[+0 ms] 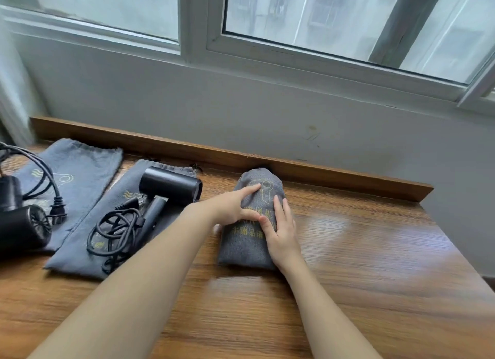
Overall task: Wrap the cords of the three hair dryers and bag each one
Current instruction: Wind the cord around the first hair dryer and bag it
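- A full grey bag lies on the wooden table, with its far end just touching the wooden back rail.
- The bag is bulgy and closed at the far end, with yellow print on top (a small drawing and some writing).
- The left hand rests on top of the full grey bag, with its fingers straight and spread out. It is pressing, not gripping.
- The right hand lies flat on the right side of the full grey bag, fingers straight and close together. It holds nothing.
- To the left of the full grey bag, a black hair dryer lies on a flat grey bag.
- Its cord sits in a loose, messy heap beside the handle, on that same flat bag.
- Farther left of the full grey bag, a second black hair dryer lies at the picture's edge, partly cut off.
- Its cord loops loosely, and the plug rests on another flat grey bag.
- Behind the full grey bag, past the rail, are a pale wall and a window.
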The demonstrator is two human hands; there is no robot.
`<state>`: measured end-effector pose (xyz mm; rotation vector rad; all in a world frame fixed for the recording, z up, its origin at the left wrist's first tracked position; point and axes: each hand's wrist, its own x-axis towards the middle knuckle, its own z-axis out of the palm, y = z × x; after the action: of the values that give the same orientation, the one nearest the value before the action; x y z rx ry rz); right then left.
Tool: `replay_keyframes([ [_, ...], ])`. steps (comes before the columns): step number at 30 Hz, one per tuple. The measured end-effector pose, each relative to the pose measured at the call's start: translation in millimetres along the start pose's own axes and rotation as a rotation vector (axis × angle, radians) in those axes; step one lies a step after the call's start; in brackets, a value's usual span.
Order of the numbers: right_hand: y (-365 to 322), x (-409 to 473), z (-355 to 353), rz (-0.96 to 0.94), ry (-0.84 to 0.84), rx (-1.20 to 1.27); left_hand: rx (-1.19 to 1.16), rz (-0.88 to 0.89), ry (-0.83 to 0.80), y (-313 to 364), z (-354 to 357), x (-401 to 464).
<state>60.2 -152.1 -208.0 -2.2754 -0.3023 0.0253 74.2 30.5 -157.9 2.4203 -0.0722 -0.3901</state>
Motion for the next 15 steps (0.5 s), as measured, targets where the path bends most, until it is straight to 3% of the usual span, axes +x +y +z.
replay_keyframes([
  [15, -2.0, 19.0, -0.2, 0.022, 0.002, -0.035, -0.002, 0.002, 0.043, 2.9, -5.1, 10.6],
])
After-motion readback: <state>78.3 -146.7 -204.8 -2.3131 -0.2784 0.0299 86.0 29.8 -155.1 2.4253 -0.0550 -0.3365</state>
